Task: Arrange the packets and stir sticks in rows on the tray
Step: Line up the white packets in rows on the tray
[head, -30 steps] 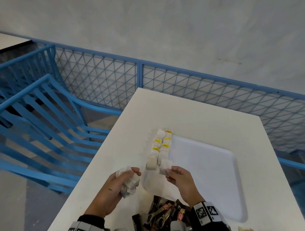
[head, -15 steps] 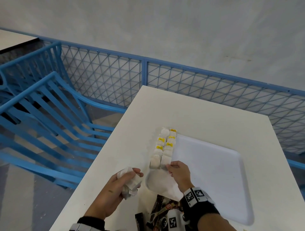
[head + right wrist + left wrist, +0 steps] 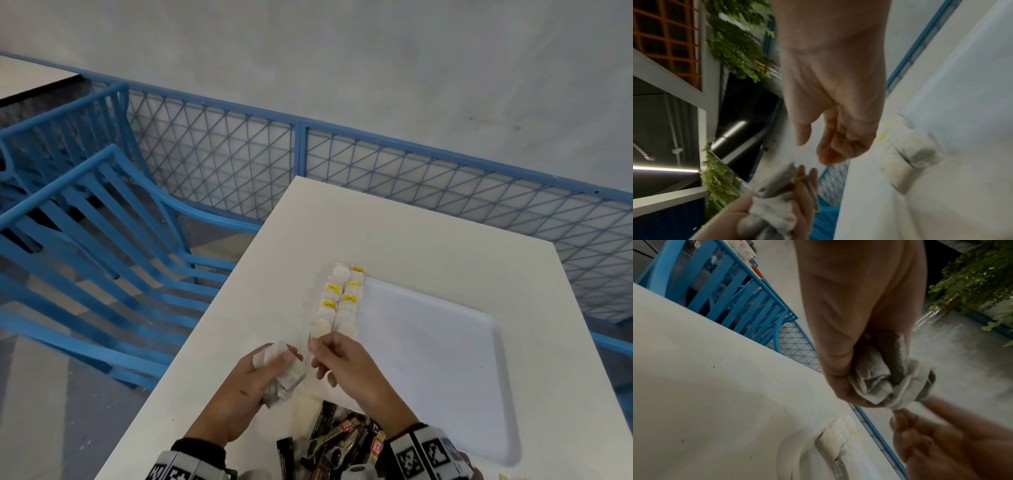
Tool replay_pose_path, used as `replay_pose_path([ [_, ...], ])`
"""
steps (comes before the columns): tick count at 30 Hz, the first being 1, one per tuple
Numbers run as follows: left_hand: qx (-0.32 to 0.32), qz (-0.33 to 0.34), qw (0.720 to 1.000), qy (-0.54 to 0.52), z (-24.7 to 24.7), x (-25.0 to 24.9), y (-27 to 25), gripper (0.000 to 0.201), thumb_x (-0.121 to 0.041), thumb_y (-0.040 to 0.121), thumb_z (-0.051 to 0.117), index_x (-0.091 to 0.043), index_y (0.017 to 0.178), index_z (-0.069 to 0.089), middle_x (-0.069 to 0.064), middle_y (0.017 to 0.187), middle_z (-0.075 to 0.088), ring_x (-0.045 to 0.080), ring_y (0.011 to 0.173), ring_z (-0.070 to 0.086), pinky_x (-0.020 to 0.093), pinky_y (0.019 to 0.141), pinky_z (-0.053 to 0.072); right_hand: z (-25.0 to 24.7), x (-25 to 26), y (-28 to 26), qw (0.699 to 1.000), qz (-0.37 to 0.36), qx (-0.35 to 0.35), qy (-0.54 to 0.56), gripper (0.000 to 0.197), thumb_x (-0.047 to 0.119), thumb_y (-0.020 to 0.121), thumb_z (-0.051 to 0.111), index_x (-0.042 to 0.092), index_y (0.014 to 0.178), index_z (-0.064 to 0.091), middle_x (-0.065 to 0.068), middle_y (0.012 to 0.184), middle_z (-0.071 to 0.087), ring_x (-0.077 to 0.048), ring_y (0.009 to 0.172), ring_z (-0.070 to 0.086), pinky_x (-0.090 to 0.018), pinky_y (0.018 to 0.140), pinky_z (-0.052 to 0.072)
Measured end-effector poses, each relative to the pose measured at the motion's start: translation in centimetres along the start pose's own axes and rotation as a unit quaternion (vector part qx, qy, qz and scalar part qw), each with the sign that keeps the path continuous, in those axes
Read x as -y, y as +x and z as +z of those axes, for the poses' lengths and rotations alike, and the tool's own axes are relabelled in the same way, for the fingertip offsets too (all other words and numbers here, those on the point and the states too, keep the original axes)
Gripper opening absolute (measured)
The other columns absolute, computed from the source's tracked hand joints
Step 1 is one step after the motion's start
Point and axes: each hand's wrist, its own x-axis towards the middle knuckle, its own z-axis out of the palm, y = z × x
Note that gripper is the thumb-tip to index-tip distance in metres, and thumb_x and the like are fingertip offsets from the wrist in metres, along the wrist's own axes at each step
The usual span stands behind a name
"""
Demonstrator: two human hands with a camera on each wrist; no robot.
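Two short rows of white packets, some with yellow labels, lie along the left edge of the white tray. My left hand hovers over the table just left of the tray's near corner. It grips a crumpled bunch of white packets, seen close in the left wrist view. My right hand hangs beside that bunch, its fingers loosely bent and holding nothing. Its fingertips almost reach the bunch. The rows lie just beyond it.
A heap of dark stick packets lies on the white table between my wrists. Most of the tray right of the rows is bare. A blue chair and a blue mesh fence stand beyond the table.
My right hand set a white packet at the near end of the right row, let it go and drew back to the bunch in my left hand.
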Motion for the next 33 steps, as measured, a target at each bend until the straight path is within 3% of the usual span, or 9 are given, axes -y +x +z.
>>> replay_pose_path([
  [3,0.011,0.024,0.999,0.031,0.1,0.1,-0.1,0.04,-0.045,0.078,0.064,-0.007,0.092,0.063,0.011,0.074,0.056,0.017,0.064,0.049,0.026,0.054,0.033,0.5,0.7,-1.0,0.998,-0.009,0.064,-0.022,0.018,0.031,0.083,0.068,0.015,0.089,0.061,0.003,0.073,0.064,-0.008,0.061,0.058,-0.018,0.053,0.042],
  [7,0.034,0.041,0.998,0.026,0.3,0.2,-0.2,0.043,-0.04,0.084,0.06,0.0,0.1,0.059,0.018,0.084,0.063,0.023,0.077,0.057,0.027,0.061,0.041,0.7,0.8,-1.4,0.998,-0.006,0.06,-0.02,0.019,0.019,0.081,0.071,0.015,0.096,0.061,0.004,0.072,0.063,-0.006,0.06,0.057,-0.018,0.056,0.045],
  [12,0.023,0.023,0.999,-0.001,-0.1,0.3,-0.1,0.047,-0.032,0.068,0.075,0.002,0.097,0.061,0.015,0.071,0.057,0.017,0.059,0.05,0.025,0.053,0.039,0.4,0.4,-1.7,1.0,-0.007,0.016,0.005,0.016,0.016,0.083,0.069,0.006,0.095,0.065,0.0,0.074,0.062,-0.006,0.058,0.057,-0.019,0.062,0.049],
  [15,-0.008,0.02,1.0,-0.002,-0.4,0.6,0.0,0.032,-0.022,0.07,0.07,-0.001,0.094,0.061,0.015,0.066,0.054,0.016,0.055,0.049,0.024,0.048,0.038,0.0,0.0,-1.7,1.0,0.001,0.015,0.026,0.017,0.015,0.083,0.068,0.003,0.095,0.067,-0.002,0.079,0.065,-0.008,0.065,0.06,-0.02,0.07,0.052],
  [18,-0.039,0.025,0.999,-0.011,-0.7,0.8,0.2,0.015,-0.02,0.071,0.067,-0.01,0.079,0.061,0.011,0.063,0.053,0.018,0.055,0.047,0.025,0.049,0.035,0.0,-0.3,-1.9,0.997,0.017,0.049,0.057,0.013,0.006,0.083,0.067,0.005,0.096,0.068,0.001,0.084,0.069,-0.012,0.076,0.065,-0.02,0.076,0.053],
  [21,-0.048,0.025,0.998,-0.019,-0.9,1.1,0.2,0.021,-0.024,0.07,0.069,-0.008,0.08,0.06,0.011,0.061,0.054,0.02,0.056,0.05,0.025,0.049,0.036,0.0,-0.4,-1.8,0.996,0.027,0.052,0.071,0.013,0.0,0.082,0.065,0.002,0.095,0.067,-0.002,0.084,0.069,-0.015,0.079,0.067,-0.021,0.076,0.054],
  [24,-0.07,0.007,0.997,-0.043,-1.2,1.3,0.4,0.024,-0.018,0.073,0.07,-0.005,0.092,0.063,0.01,0.075,0.067,0.02,0.068,0.064,0.025,0.055,0.043,-0.1,-1.0,-1.1,0.994,0.041,-0.005,0.104,0.008,-0.003,0.082,0.065,0.001,0.089,0.064,-0.006,0.079,0.066,-0.017,0.071,0.066,-0.023,0.071,0.055],
  [27,-0.085,-0.009,0.993,-0.076,-1.8,1.7,0.6,0.035,-0.021,0.066,0.069,-0.006,0.096,0.063,0.01,0.089,0.071,0.022,0.079,0.067,0.029,0.065,0.048,-0.4,-2.3,0.5,0.984,0.074,-0.104,0.125,0.008,-0.003,0.082,0.064,0.004,0.085,0.06,-0.009,0.076,0.064,-0.017,0.066,0.063,-0.023,0.062,0.053],
  [33,-0.089,-0.021,0.99,-0.109,-2.5,1.6,0.7,0.047,-0.024,0.055,0.072,-0.005,0.098,0.063,0.012,0.094,0.071,0.02,0.076,0.067,0.029,0.063,0.051,-1.0,-4.9,3.5,0.977,0.105,-0.187,-0.016,0.012,0.009,0.077,0.072,0.014,0.074,0.062,-0.001,0.068,0.064,-0.014,0.063,0.059,-0.022,0.054,0.044],
])
